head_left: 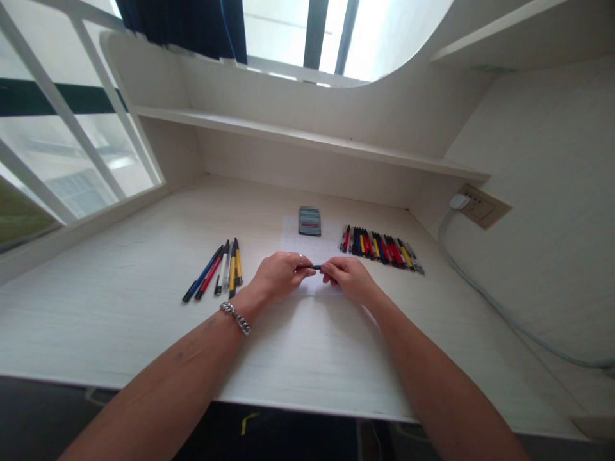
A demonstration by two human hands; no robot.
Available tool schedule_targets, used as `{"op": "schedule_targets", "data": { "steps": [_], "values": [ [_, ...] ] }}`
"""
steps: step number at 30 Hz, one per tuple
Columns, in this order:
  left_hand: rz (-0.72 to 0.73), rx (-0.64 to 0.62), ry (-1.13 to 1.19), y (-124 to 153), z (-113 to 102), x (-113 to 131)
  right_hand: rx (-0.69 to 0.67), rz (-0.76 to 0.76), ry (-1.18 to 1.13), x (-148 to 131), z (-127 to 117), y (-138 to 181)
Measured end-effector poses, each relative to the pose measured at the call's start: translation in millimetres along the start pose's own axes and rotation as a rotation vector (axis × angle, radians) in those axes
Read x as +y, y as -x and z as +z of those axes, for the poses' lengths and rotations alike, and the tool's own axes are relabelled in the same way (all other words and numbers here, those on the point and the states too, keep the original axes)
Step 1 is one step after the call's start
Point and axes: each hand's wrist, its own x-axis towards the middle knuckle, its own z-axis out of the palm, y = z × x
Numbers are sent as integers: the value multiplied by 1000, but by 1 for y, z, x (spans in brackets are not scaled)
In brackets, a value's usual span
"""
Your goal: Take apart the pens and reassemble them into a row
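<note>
Held pen: one; slim, dark; frame centre; long axis left to right, nearly level; tip end unclear
Hands: two; left hand and right hand pinch it from either side
Loose pens: about six, left of centre; smooth, slender
Pen row: right of centre; too tightly packed to count
Bracelet: one, lower left of centre; chunky metal links

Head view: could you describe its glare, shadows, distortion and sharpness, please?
Head view: the window glares nearly white; soft shadows lie on the desk between the forearms, which seem stretched toward the lower corners; the held dark item is too small and soft for fine detail.
</note>
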Motion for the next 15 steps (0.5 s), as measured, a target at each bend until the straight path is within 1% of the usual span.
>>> {"op": "schedule_targets", "data": {
  "steps": [9, 12, 15],
  "values": [
    [-27, -99, 231, -2, 3, -8, 161, -145, 63, 7, 4, -2],
    [-27, -106, 241, -2, 4, -10, 163, -121, 31, 9, 5, -3],
    [-30, -40, 211, -2, 7, -13, 118, -51, 12, 9, 3, -3]
  ]
}}
